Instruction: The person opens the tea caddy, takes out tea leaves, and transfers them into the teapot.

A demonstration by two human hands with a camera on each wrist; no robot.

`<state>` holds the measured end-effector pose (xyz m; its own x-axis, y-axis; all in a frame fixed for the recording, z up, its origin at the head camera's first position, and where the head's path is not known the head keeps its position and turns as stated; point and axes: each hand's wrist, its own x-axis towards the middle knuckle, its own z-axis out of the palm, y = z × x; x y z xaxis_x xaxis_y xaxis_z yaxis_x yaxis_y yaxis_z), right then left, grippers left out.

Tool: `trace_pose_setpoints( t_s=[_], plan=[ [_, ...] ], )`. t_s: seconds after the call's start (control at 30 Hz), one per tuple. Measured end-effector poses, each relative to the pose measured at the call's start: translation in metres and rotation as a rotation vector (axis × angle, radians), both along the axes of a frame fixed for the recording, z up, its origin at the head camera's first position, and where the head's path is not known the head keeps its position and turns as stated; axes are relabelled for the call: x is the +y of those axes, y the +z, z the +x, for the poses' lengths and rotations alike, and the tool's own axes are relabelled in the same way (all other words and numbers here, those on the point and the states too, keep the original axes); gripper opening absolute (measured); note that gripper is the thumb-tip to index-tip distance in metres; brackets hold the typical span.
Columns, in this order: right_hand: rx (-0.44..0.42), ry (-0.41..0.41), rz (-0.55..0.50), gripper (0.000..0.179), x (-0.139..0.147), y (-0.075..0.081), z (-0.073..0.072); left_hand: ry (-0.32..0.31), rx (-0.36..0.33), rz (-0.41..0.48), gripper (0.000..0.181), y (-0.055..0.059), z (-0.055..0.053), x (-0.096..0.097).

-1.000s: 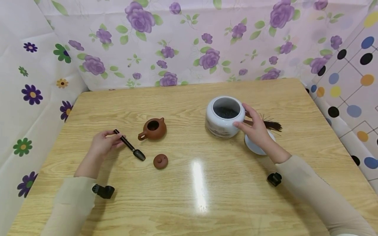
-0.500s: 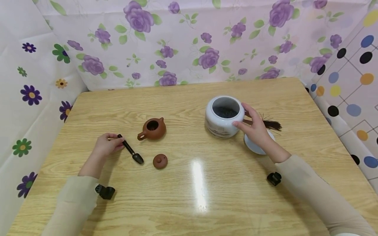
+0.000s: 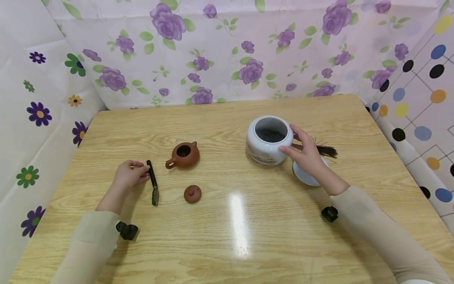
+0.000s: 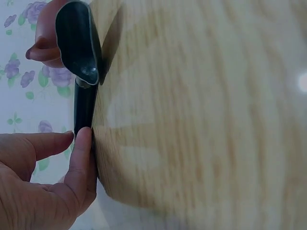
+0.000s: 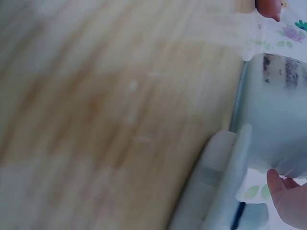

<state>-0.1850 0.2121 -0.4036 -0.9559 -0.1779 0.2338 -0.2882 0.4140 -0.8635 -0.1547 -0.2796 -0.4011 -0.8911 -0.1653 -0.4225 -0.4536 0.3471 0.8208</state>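
Note:
My left hand [image 3: 128, 174] pinches the upper end of a small black tea scoop [image 3: 153, 178] at the table's left. In the left wrist view, the hollow of the scoop [image 4: 76, 42] faces the camera, with thumb and fingers at its handle. My right hand [image 3: 307, 154] grips the right side of a white porcelain jar [image 3: 258, 146], thumb near the rim. Dark loose contents, like tea leaves, lie inside the jar. A brown clay teapot [image 3: 191, 157] stands lidless just right of the scoop. Its small round lid [image 3: 192, 194] lies on the table in front.
A white jar lid [image 3: 305, 176] lies partly under my right wrist. Behind that hand is a dark-bristled brush [image 3: 327, 151] with its handle partly hidden. The wooden table [image 3: 213, 232] is bordered by flowered cloth at the back.
The scoop has swung from slanting right to pointing almost straight towards me, and its bowl has turned sideways. My left hand has shifted slightly right. My right hand and the jar stay put.

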Motion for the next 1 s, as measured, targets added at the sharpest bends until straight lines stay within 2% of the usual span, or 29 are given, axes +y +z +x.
trace_pose_setpoints(
  t_s=[0.17, 0.27, 0.37, 0.57, 0.77, 0.9, 1.0],
  plan=[
    [0.005, -0.009, 0.085, 0.075, -0.002, 0.007, 0.003, -0.025, 0.018, -0.068, 0.042, 0.005, 0.002, -0.002],
    [0.051, -0.018, 0.132, 0.077, -0.003, 0.013, 0.005, -0.039, 0.04, -0.112, 0.045, 0.008, 0.002, -0.003],
    [0.129, -0.02, 0.148, 0.075, -0.007, 0.019, 0.007, -0.052, 0.101, -0.135, 0.048, 0.012, 0.002, -0.003],
    [0.351, -0.027, 0.165, 0.068, -0.022, 0.027, 0.011, -0.068, 0.242, -0.149, 0.052, 0.017, 0.001, 0.003],
    [0.458, 0.052, 0.132, 0.062, -0.042, 0.032, 0.018, -0.052, 0.343, -0.203, 0.054, 0.018, 0.0, 0.013],
    [0.529, 0.107, 0.124, 0.071, -0.058, 0.033, 0.021, -0.056, 0.366, -0.214, 0.056, 0.02, -0.001, 0.022],
    [0.593, 0.147, 0.126, 0.067, -0.069, 0.032, 0.023, -0.08, 0.374, -0.189, 0.057, 0.02, -0.001, 0.029]
  ],
)
